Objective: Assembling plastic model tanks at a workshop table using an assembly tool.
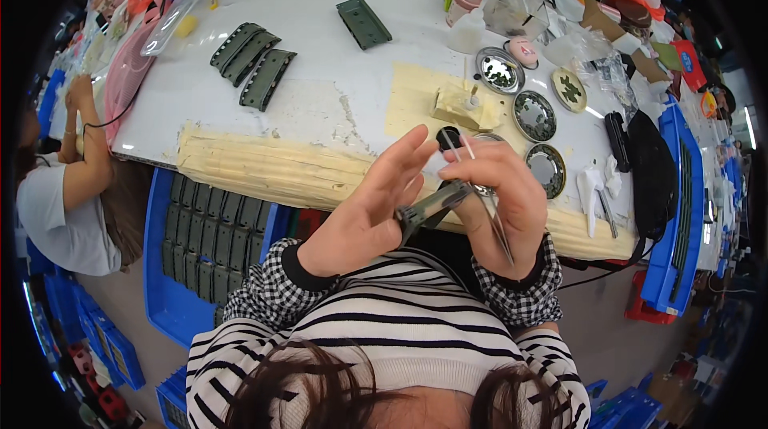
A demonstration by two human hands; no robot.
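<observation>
A dark green curved plastic part (433, 207) is held over my lap, just off the table's front edge. My left hand (360, 209) has its thumb against the near end of the part, with the other fingers stretched upward. In my right hand (512, 189) is a pair of metal tweezers (500, 231), pinched between thumb and fingers; this hand also touches the part's right end. Whether the tweezers grip anything is too small to tell. Behind my fingers shows a small round black thing (449, 138), and a dish there is partly hidden.
More green parts (266, 79) lie at left, with a single one (364, 23) farther back. Shallow dishes (534, 139) of small dark pieces stand right, beside a cream block (460, 109). A blue crate (164, 305) holds rows of parts. Another person's arm (96, 149) is far left.
</observation>
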